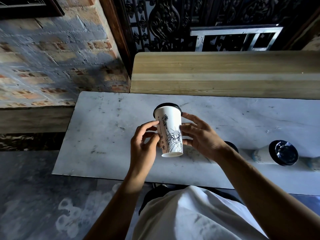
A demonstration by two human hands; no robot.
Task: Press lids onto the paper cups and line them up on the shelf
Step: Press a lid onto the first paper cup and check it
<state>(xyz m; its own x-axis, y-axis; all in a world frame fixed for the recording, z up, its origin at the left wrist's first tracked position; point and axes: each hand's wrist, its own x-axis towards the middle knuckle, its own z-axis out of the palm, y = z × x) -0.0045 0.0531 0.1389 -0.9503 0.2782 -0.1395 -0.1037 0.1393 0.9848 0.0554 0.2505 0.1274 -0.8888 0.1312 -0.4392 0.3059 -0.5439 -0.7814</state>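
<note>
Head view. Rough brick wall (52,54) to your left, patchy with grey mortar; dark ornate metal grille (173,21) ahead; a pale wooden shelf (225,73) runs along the far side of the work surface. Below it, a scuffed white bench (103,135) with grey marks all over its top. Your white shirt (190,215) fills the lower edge of the view.

Paper cup (170,132) sits between your two hands, over the middle of the bench, white with a line drawing of a statue on its side. It is tilted, top leaning away from you, bottom rim toward you. A black lid (167,105) is already on its top.

Your left hand (143,144) is at the cup's left side, fingers (152,124) curled, the tips touching the wall of the cup. Your right hand (199,135) wraps the right side, fingers spread along the cup, one up near the lid's rim. Both hands grasp the cup.

To your right on the bench, a second cup (261,154) with a black lid stands near the front edge. Another dark lid (232,146) shows just behind your right wrist, mostly hidden; whether it tops a cup cannot be told.
</note>
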